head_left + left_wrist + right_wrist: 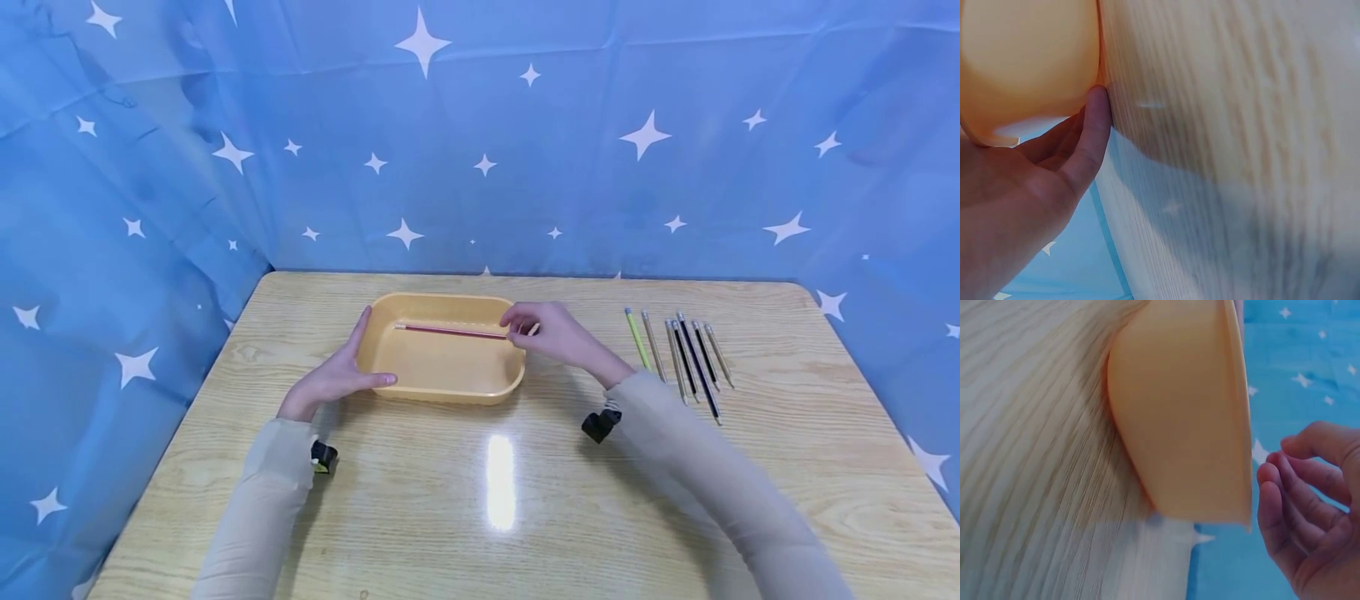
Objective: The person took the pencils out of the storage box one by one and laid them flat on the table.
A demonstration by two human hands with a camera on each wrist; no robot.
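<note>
My left hand [337, 377] holds the left end of a shallow peach-orange plastic tray [442, 398]. Its thumb lies over the near rim, and the other fingers rest along the outer left side. In the left wrist view, fingertips [1094, 119] touch the outer wall low down by the table. A dark red pencil [450, 332] with a light eraser end lies across the tray's opening. My right hand [551, 333], above the tray's right rim, pinches the pencil's right end with curled fingers. The right wrist view shows thumb and index tip together; there the pencil is hidden.
Right of the tray, several pencils lie loosely side by side on the wooden table [420, 500]: a lime-green pencil [637, 337], several brownish-grey ones and dark ones such as this pencil [697, 367]. A blue star-patterned curtain [480, 125] hangs behind and beside the table.
</note>
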